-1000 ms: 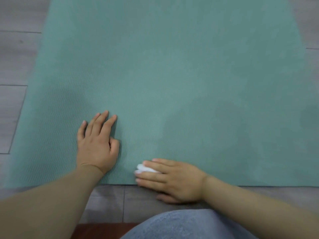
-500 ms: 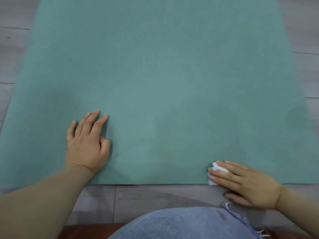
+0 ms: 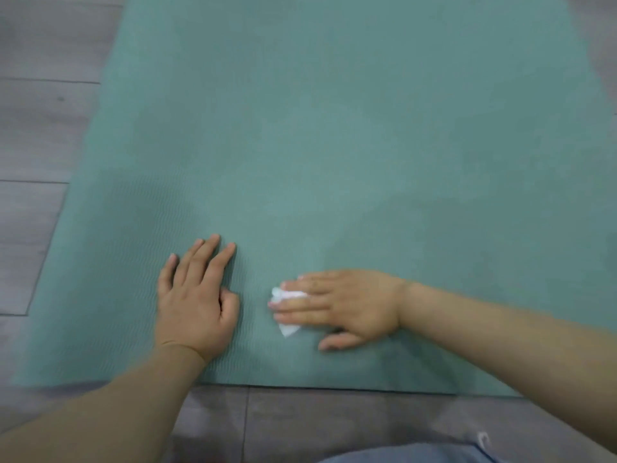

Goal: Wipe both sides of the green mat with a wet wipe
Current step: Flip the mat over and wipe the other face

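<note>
— Green mat [image 3: 334, 145] in the head view: where is it found, relative to the hands?

— It is laid flat on the grey floor [image 3: 40, 135], under both hands and stretching well beyond the fingertips; its near edge is seen just behind the wrists.

— How are the hands set?

— The left hand [image 3: 197, 302] is spread flat, palm down, and nothing is held by it; the mat is only pinned. The right hand [image 3: 340, 309] is flattened too, fingers close together, and the wet wipe [image 3: 287, 309] is pressed against the mat beneath its fingers, white edges showing beyond the fingertips, just beside the left thumb.

— What could go wrong from here?

— The wipe is bunched small, so strips may well be missed between passes. If the pinning hand is lifted, the mat could be dragged or rucked by a hard stroke. The patch under the left palm may be skipped altogether. The frame is blurred, so damp areas cannot be read reliably, and coverage is easily misjudged. The underside is judged not yet wiped.
</note>
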`<state>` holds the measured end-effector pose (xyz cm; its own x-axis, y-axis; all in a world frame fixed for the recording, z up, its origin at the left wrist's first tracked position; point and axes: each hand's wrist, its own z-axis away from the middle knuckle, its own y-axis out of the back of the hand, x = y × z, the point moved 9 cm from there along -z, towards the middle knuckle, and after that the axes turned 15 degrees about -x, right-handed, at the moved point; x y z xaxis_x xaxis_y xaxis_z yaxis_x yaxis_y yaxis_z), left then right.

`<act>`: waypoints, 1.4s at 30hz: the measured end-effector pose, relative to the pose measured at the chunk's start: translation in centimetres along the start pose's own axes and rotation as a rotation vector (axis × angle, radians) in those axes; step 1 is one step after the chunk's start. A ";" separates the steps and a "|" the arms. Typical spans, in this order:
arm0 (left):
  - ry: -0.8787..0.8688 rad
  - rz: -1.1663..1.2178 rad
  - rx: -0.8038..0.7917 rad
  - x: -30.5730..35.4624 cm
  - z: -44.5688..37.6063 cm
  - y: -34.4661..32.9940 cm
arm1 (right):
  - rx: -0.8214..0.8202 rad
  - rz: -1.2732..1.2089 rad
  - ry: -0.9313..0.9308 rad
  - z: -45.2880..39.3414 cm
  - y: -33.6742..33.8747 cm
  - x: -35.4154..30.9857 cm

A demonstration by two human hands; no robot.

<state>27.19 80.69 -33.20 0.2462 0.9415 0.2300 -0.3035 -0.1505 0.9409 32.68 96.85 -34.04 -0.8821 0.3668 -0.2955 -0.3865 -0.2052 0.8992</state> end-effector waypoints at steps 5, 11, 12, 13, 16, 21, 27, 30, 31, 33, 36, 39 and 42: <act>-0.001 0.012 -0.004 -0.1 -0.1 0.1 | 0.287 -0.205 -0.872 2.0 5.7 18.6; -0.003 0.016 -0.008 -0.1 0.0 0.1 | 0.256 -0.173 -0.618 -0.3 3.0 7.1; -0.002 0.017 -0.007 -0.1 0.0 0.1 | 0.193 -0.129 -0.508 0.1 1.7 2.9; -0.002 0.017 -0.008 -0.1 0.0 0.1 | 0.109 -0.097 -0.404 0.6 0.2 -1.0; -0.001 0.017 -0.003 0.0 0.1 0.2 | -0.082 0.015 -0.047 2.2 -2.4 -7.0; -0.003 0.016 -0.012 0.0 -0.1 0.2 | 0.119 -0.006 -0.411 5.9 2.7 12.6; -0.003 0.005 -0.026 0.0 0.0 0.0 | 0.350 -0.235 -0.960 9.7 3.1 19.3; 0.005 0.005 -0.025 -0.1 0.0 0.0 | 0.129 -0.098 -0.329 4.2 -0.5 1.7; 0.007 0.004 -0.022 0.0 0.0 0.0 | 0.010 -0.035 -0.116 4.0 -1.7 -3.7; 0.004 0.008 -0.013 0.0 -0.1 0.1 | -0.101 0.091 0.129 5.2 -2.7 -6.9; 0.001 0.005 -0.023 -0.1 0.0 0.1 | 0.058 0.073 -0.171 6.1 0.1 3.9; 0.002 0.008 -0.027 0.0 0.0 0.0 | 0.248 -0.131 -0.850 12.1 3.0 18.7; 0.007 0.012 -0.026 0.0 -0.1 0.0 | 0.349 -0.248 -1.155 14.3 2.1 20.5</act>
<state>27.13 80.69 -33.18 0.2358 0.9418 0.2395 -0.3305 -0.1540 0.9312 17.59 116.90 -33.63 0.0291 0.9847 -0.1716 -0.2607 0.1732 0.9498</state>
